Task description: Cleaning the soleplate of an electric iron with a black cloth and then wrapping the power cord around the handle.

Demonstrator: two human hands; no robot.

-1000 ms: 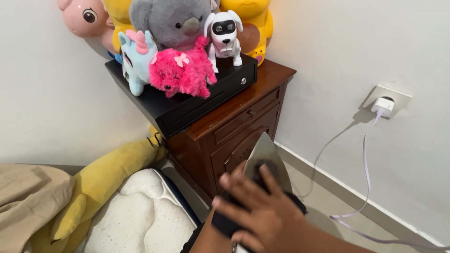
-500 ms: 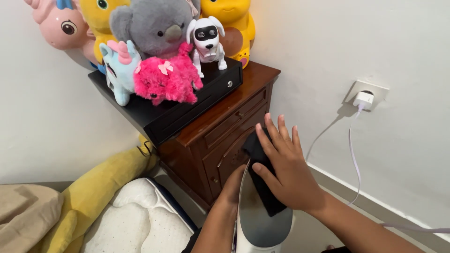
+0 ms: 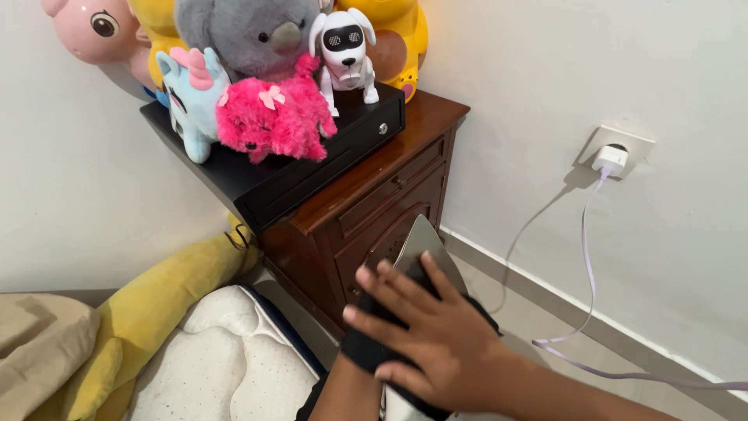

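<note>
Head view, lower centre of frame: we see the right hand (image 3: 425, 335) spread flat, fingers open, pressing a black cloth (image 3: 372, 351) against the shiny soleplate of an iron (image 3: 425, 243) tipped up on end, tip pointing to mid-frame. The hand grips nothing tight; palm and fingers just pin the cloth down. The left hand is hidden behind the iron, only its forearm (image 3: 343, 394) shows at the bottom edge, so we cannot tell its grip. We judge the iron heavy, rigid, its metal face slick and maybe hot, best held by the handle at the back; the cloth is soft, limp, and slides easily. A pale cord (image 3: 586, 257) runs to a wall plug (image 3: 610, 160) at right. Upper left: soft toys (image 3: 269, 117) on a black box (image 3: 312, 168) atop a wooden nightstand (image 3: 374, 210). Lower left: a yellow plush (image 3: 156, 304) and a white mattress (image 3: 210, 359).
</note>
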